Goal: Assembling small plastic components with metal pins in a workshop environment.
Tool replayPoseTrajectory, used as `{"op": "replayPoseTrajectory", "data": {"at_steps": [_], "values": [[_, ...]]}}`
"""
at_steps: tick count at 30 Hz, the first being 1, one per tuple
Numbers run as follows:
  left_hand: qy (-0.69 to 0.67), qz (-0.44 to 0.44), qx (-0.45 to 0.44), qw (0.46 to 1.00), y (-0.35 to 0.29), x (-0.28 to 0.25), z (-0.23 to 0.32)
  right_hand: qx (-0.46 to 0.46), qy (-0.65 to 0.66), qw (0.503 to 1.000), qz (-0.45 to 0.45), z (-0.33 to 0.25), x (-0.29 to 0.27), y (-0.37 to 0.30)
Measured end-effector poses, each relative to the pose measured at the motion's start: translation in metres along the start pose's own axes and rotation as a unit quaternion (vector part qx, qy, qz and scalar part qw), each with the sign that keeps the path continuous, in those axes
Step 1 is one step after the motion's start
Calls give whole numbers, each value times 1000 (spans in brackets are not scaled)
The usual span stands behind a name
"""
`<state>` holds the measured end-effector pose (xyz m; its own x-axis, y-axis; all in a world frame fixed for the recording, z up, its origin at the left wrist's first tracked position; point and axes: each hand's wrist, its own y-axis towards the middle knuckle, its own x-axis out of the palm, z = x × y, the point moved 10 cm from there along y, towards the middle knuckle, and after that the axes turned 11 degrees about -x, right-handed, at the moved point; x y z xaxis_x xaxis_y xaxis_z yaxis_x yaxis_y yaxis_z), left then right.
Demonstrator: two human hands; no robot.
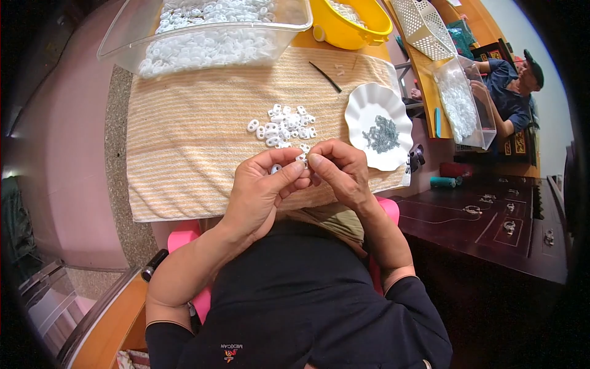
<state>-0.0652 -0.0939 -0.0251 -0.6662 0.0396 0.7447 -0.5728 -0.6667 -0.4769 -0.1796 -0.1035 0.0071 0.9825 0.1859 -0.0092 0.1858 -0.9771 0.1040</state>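
Note:
My left hand (261, 184) and my right hand (344, 172) meet over the near part of the towel, fingertips closed together. Between them they pinch a small white plastic piece (302, 157), which looks like a two-hole cord lock and is partly hidden by the thumbs. Another white oval piece (276, 168) shows beside my left index finger. Just beyond my fingers lies a loose pile of white two-hole plastic pieces (284, 126). To the right, a white scalloped plate (359, 104) bears a heap of tiny grey metal bits (382, 134), perhaps springs.
A striped towel (184, 141) covers the table. At the back stand a clear bin (295, 24) of white pieces and a yellow basin (369, 37). A thin black stick (324, 76) lies near the plate. At far right, another person (510, 92) works at a clear box (485, 132).

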Motion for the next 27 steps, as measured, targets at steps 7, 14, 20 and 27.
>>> {"op": "replayPoseTrajectory", "data": {"at_steps": [7,14,20,27], "values": [[-1,7,-1,1000,0,-2,1,10,-1,1000,23,2,-3,0],[7,4,0,1000,0,0,1,4,-2,1000,13,0,0,0],[13,7,3,1000,0,0,1,2,3,1000,0,0,1,1],[20,12,6,1000,1,-2,0,-9,-4,1000,-6,2,1,0]]}}
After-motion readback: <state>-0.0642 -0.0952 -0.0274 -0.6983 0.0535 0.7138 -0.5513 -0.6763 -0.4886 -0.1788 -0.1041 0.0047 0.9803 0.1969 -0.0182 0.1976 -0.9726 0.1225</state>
